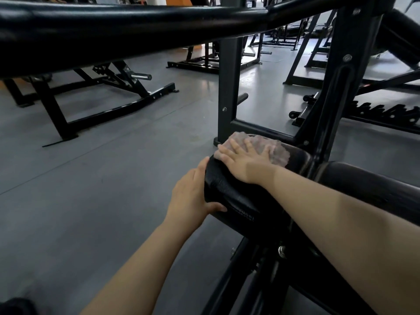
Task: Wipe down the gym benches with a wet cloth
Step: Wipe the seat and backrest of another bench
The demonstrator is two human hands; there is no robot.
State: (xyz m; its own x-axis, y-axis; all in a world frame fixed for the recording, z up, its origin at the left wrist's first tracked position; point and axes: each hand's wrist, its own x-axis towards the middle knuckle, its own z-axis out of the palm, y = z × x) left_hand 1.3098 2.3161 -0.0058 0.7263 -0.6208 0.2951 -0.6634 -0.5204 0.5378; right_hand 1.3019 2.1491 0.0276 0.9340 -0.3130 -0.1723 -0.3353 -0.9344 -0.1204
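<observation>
Both forearms reach out from the bottom of the head view. Left hand (193,192) grips the near edge of the black padded vinyl bench seat (229,194), thumb on top, fingers curled under. Right hand (244,161) lies flat with fingers spread apart, pressing a pinkish textured cloth (276,150) onto the seat's far end, right by the black steel upright (228,87) on the grey gym floor (102,178).

Right hand (244,161) flat on pink cloth (276,147) atop black bench pad (229,192), left hand (193,194) gripping its edge.
</observation>
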